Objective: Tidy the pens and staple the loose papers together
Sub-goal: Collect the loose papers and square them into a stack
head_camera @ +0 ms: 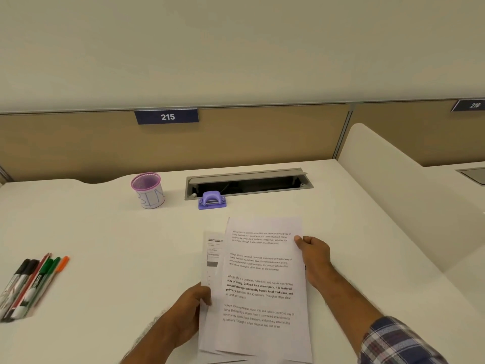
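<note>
Between my hands I hold the loose papers, white printed sheets fanned unevenly, the top one covered in paragraphs of text, another peeking out toward my left hand. My right hand pinches their right edge. The purple stapler sits beyond the papers. The pens, black, green, red and orange, lie bunched well left of my left hand.

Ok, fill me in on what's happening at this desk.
A person is gathering the loose papers with both hands: the left hand grips their left edge and the right hand pinches the right edge. The sheets are not yet squared up, with one sticking out on the left. The purple stapler sits untouched near the cable tray. The pens lie loose at the desk's left edge, not yet in the pink mesh cup.
</note>
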The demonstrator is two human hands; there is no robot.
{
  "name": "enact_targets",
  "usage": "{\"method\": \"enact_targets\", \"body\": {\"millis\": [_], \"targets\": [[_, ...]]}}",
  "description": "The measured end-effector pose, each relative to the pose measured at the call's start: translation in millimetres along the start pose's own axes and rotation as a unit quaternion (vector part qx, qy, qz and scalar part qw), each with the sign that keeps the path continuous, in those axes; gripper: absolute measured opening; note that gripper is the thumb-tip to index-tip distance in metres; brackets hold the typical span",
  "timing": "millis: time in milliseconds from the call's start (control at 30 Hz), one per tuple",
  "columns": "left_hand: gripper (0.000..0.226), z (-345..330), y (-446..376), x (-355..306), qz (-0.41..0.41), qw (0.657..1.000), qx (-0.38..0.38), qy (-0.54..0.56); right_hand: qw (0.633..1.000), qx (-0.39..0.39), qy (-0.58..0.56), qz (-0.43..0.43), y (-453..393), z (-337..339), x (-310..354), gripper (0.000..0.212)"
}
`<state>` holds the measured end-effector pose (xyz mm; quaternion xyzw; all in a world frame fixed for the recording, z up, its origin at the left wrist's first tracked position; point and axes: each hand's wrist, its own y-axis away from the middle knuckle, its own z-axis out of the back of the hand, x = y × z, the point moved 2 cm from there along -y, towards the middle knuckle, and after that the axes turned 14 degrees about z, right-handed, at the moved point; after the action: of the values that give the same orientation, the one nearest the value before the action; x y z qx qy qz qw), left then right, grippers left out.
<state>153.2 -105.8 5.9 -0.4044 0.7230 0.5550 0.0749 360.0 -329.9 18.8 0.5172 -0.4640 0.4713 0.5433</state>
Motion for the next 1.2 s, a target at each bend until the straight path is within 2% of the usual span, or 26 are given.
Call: {"method": "enact_targets", "body": {"millis": [100, 200, 333, 467, 600, 667, 767, 867, 967, 1067, 1200], "targets": [[0.058, -5.8, 7.1, -11.7, -0.013, 1.000, -0.004, -0.017, 0.999, 0.027, -0.011, 0.025, 8.1, -4.7, 16.3, 0.015], [0.052, -14.4, 15.3, -27.7, -0.060, 0.997, -0.006, -0.050, 0.998, 0.052, -0.025, 0.040, 14.2, -11.0, 30.2, 0.013], [0.041, -13.4, 20.2, -42.1, -0.093, 0.992, -0.044, -0.075, 0.993, 0.090, -0.052, 0.053, 20.8, -19.1, 46.2, 0.010], [0.042, -9.2, 25.6, -49.1, -0.115, 0.986, -0.079, -0.093, 0.989, 0.112, -0.072, 0.072, 26.5, -21.5, 59.1, 0.031], [0.044, -12.6, 38.2, -58.8, -0.127, 0.987, -0.048, -0.081, 0.984, 0.131, -0.112, 0.047, 31.7, -17.1, 62.3, 0.059], [0.047, -15.2, 46.8, -64.5, -0.131, 0.988, -0.024, -0.081, 0.972, 0.171, -0.157, 0.027, 38.8, -15.2, 62.7, 0.065], [0.054, -17.7, 60.4, -74.0, -0.132, 0.987, 0.013, -0.089, 0.944, 0.260, -0.204, 0.010, 54.8, -14.8, 65.7, 0.057], [0.064, -19.6, 71.4, -82.7, -0.139, 0.985, 0.035, -0.100, 0.916, 0.321, -0.243, -0.007, 66.2, -15.7, 70.8, 0.065], [0.065, -21.4, 79.7, -88.2, -0.145, 0.983, 0.050, -0.100, 0.904, 0.332, -0.267, -0.026, 71.5, -13.6, 71.0, 0.068], [0.057, -21.4, 84.4, -90.5, -0.149, 0.982, 0.044, -0.109, 0.899, 0.345, -0.268, -0.038, 75.2, -12.6, 72.2, 0.073], [0.053, -19.3, 87.5, -92.6, -0.174, 0.973, -0.003, -0.152, 0.912, 0.345, -0.222, -0.011, 77.6, -13.8, 82.3, 0.053]]}}
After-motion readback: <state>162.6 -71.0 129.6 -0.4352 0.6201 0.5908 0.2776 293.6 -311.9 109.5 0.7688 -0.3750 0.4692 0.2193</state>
